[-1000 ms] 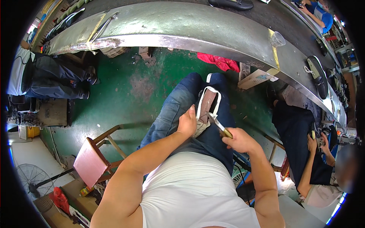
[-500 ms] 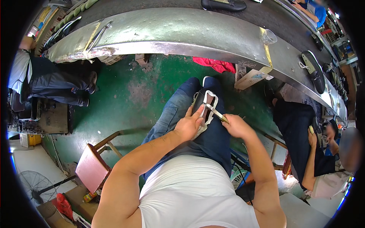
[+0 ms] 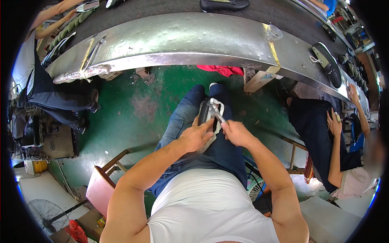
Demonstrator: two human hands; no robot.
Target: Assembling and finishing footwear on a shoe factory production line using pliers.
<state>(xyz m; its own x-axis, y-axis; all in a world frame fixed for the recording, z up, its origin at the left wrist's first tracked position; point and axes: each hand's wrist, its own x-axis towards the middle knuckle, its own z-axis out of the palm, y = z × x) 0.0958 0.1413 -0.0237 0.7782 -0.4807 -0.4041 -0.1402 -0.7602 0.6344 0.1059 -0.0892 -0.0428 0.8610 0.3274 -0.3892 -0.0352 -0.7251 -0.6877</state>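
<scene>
A dark, unfinished shoe (image 3: 206, 116) with a ragged white edge lies across my thighs, its open underside facing up. My left hand (image 3: 196, 136) holds it at its near left side, the fingers stretched along it. In my right hand (image 3: 236, 133) is the handle of a slim metal hammer (image 3: 219, 116). Its head is over the upper part of the shoe; whether it touches is too small to tell. My left palm hides part of the shoe's near end.
Ahead runs a metal-edged bench (image 3: 158, 42) with a black shoe (image 3: 224, 5), a clear plastic cup (image 3: 273, 33) and another dark shoe (image 3: 326, 65). Co-workers sit on both sides. A pink-seated chair (image 3: 99, 190) and a fan (image 3: 46, 216) are at lower left.
The hammer has swung more upright, and my right hand has shifted slightly left. The left co-worker's arms now reach over the bench; the right co-worker's hand is at its edge. The view has shifted slightly.
</scene>
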